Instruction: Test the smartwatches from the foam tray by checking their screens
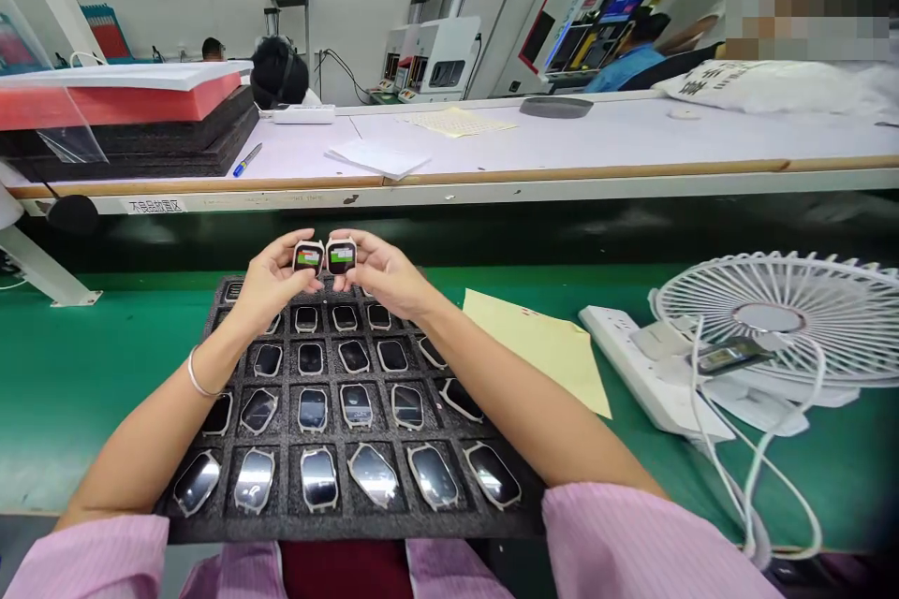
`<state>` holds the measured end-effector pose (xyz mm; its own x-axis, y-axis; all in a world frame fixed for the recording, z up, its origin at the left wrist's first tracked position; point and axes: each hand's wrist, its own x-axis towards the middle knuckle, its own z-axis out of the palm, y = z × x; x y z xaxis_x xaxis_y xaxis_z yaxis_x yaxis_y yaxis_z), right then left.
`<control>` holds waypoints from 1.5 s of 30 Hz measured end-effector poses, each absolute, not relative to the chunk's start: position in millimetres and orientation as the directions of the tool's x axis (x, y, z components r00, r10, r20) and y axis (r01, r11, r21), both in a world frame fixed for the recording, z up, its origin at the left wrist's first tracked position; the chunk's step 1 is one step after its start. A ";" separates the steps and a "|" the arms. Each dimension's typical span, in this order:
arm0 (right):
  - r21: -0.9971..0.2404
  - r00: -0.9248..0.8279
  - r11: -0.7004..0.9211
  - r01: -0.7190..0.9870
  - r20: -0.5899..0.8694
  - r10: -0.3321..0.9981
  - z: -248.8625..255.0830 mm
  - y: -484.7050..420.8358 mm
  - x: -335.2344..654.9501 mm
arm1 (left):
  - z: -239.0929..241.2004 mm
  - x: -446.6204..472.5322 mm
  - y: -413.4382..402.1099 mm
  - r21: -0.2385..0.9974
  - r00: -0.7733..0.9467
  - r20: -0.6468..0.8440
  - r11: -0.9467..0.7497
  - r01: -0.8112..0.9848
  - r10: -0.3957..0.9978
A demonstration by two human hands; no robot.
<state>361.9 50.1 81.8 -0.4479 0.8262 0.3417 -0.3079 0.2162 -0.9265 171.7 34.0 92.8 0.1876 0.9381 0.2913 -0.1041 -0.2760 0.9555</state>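
Above the far rows of a black foam tray, I hold up two smartwatch bodies side by side, both without straps. My left hand pinches one smartwatch by its edges. Close beside it, a second smartwatch is gripped between the thumb and fingers of my right hand. Both screens are lit with green and white patches; their text is too small to read. Several more watch bodies with dark screens, such as a near-row watch, lie face up in the tray's compartments. My forearms cover some side compartments.
Right of the tray lie a yellow paper sheet, a white power strip with cables and a white fan. Beyond, a raised shelf carries stacked foam sheets, a pen and papers. Other people sit farther back.
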 end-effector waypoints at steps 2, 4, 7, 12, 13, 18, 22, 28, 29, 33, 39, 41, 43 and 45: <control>-0.933 -0.452 0.162 -0.320 0.301 0.840 70.3 51.5 362.0 | 83.7 172.6 34.9 0.965 0.174 0.258 -0.243 -0.098 0.950; -0.936 -0.461 0.117 -0.333 0.270 0.846 63.6 53.6 361.6 | 78.6 173.5 36.6 0.969 0.158 0.241 -0.229 -0.088 0.958; -0.938 -0.468 0.087 -0.336 0.247 0.848 58.9 56.3 361.3 | 75.0 174.5 38.8 0.972 0.135 0.232 -0.224 -0.070 0.963; -0.944 -0.469 0.097 -0.315 0.244 0.849 53.7 57.3 364.0 | 69.2 175.6 38.0 0.976 0.143 0.214 -0.206 -0.070 0.966; -0.944 -0.471 0.097 -0.316 0.245 0.848 52.3 57.2 365.0 | 67.7 175.6 37.3 0.977 0.155 0.206 -0.195 -0.079 0.966; -0.940 -0.473 0.085 -0.330 0.242 0.847 45.1 57.2 368.4 | 61.2 175.0 34.8 0.984 0.194 0.168 -0.153 -0.090 0.966; -0.943 -0.461 0.058 -0.327 0.213 0.862 42.5 58.2 367.7 | 59.0 175.2 35.8 0.989 0.198 0.140 -0.126 -0.081 0.970; -0.950 -0.435 0.084 -0.302 0.215 0.874 40.5 57.9 366.4 | 57.9 175.7 35.6 0.990 0.194 0.123 -0.107 -0.091 0.973; -0.950 -0.436 0.085 -0.302 0.216 0.874 40.0 57.6 366.5 | 57.8 175.7 35.2 0.990 0.195 0.117 -0.099 -0.099 0.974; -0.944 -0.434 0.064 -0.324 0.209 0.876 36.5 56.5 366.3 | 56.2 175.1 34.6 0.987 0.202 0.077 -0.046 -0.152 0.976; -0.925 -0.394 -0.154 -0.347 -0.005 0.919 25.3 58.9 361.9 | 46.3 173.5 41.0 0.963 0.174 -0.088 0.128 -0.239 0.981; -0.904 -0.384 -0.269 -0.334 -0.130 0.914 22.5 60.3 360.9 | 43.2 172.9 43.5 0.943 0.153 -0.163 0.199 -0.265 0.975; -0.881 -0.380 -0.341 -0.327 -0.207 0.901 21.9 61.2 360.9 | 41.9 172.4 45.2 0.925 0.138 -0.216 0.248 -0.288 0.967; -0.872 -0.381 -0.360 -0.332 -0.225 0.897 23.2 61.3 361.8 | 42.3 172.2 45.8 0.917 0.125 -0.236 0.264 -0.298 0.964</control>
<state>361.8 61.3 23.2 -0.3806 0.8968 -0.2255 -0.3324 -0.3602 -0.8716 172.2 45.8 42.3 0.1254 0.9635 -0.2364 -0.2983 0.2639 0.9173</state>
